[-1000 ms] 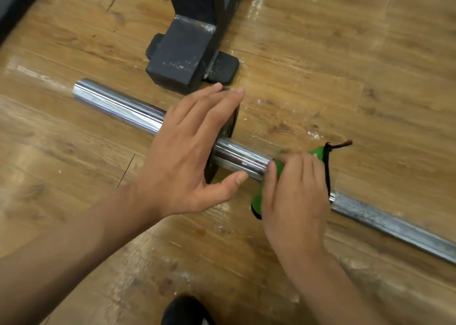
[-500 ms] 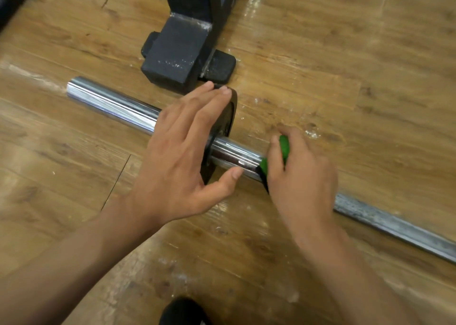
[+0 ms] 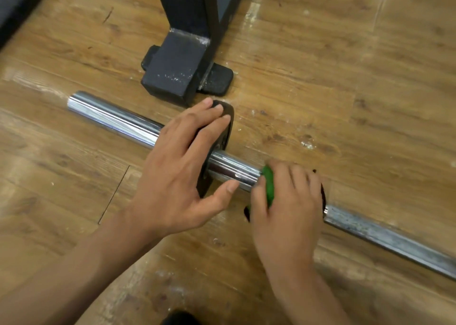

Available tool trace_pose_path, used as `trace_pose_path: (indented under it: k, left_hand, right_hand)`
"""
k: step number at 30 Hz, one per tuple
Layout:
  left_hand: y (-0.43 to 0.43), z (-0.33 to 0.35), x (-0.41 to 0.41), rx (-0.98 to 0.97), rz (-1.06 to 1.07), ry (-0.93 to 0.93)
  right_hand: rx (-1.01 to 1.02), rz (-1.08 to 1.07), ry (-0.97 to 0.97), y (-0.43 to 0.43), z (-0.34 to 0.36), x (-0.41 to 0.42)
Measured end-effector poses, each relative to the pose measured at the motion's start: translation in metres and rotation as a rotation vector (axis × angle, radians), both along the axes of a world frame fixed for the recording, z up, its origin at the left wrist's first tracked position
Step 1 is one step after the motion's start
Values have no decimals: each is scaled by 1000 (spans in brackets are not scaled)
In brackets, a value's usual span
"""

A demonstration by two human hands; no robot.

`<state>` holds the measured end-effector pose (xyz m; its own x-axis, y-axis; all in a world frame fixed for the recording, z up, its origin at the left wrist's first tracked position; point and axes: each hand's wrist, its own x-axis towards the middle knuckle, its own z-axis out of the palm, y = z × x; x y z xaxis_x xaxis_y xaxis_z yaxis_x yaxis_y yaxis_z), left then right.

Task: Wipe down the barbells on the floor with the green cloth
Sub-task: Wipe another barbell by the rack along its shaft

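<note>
Chrome barbell (shaft dull, speckled); right hand grips green cloth; left hand flat.

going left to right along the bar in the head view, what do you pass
First the chrome sleeve end → left hand → black plate → bare stretch of sleeve → green cloth → right hand → dull shaft.

Only one camera sees this, and it sits on my head. It looks forward and down at the wood floor from close up. My arms come in from 7 and 5 o'clock. My left hand and my right hand, on the green cloth, fill the middle. The barbell runs from 10 to 4 o'clock.
</note>
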<state>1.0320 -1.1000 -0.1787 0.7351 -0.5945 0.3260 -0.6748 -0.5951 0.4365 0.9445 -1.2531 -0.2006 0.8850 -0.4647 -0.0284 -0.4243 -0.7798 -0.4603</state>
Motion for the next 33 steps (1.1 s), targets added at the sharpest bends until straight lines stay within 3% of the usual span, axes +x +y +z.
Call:
trace_pose_path:
  k: [3, 6, 8, 11, 14, 20, 22, 28, 33]
  left_hand:
    - [3, -2, -4, -32, -14, 24]
    - [3, -2, -1, -23, -21, 20]
    - [1, -2, 2, -8, -27, 21]
    - [0, 4, 4, 24, -28, 35]
    - [-6, 17, 11, 188, 11, -8]
    - [-18, 26, 28, 442, -51, -2]
    - [-15, 27, 22, 426, -39, 13]
    - [-6, 33, 3, 483, 8, -12]
    - [17, 31, -29, 450, 26, 19]
  right_hand:
    - [-58, 156, 0, -1, -5, -10]
    - [159, 62, 190, -37, 0, 39]
    - [157, 14, 234, -42, -2, 47]
    - [-8, -9, -5, -7, -2, 10]
    - [-36, 97, -42, 17, -16, -23]
    - [122, -7, -96, -1, -5, -11]
    - [104, -74, -30, -6, -3, -9]
    - [76, 32, -16, 10, 0, -21]
    - [96, 57, 174, 3, 3, -3]
